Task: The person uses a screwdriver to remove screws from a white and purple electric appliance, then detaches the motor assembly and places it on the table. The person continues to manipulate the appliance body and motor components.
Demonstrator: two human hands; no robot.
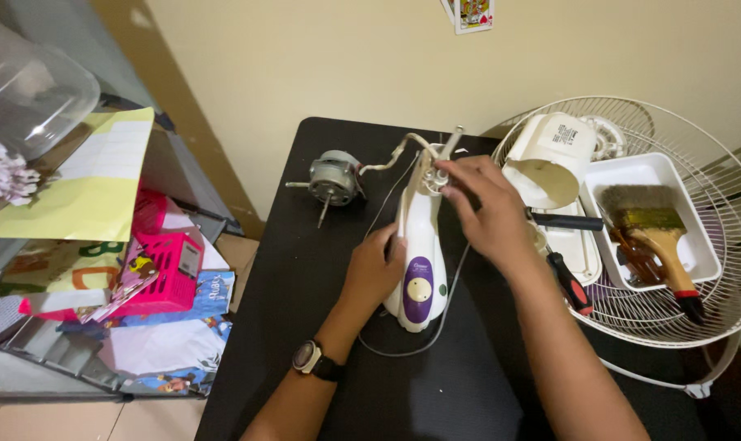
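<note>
black table by cream wall | left hand fingers clamped on fan neck | right hand fingers pinching its top

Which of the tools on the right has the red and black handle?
The screwdriver beside the right hand's wrist. The paintbrush in the white tray has a wooden handle.

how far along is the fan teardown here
Done, by the look of it: the motor lies apart on the black table, and the wire guard sits to the right holding the white housing and a paintbrush. In hand: the left hand steadies the white-and-purple fan neck while the right hand works at its top. What remains can't be told.
</note>
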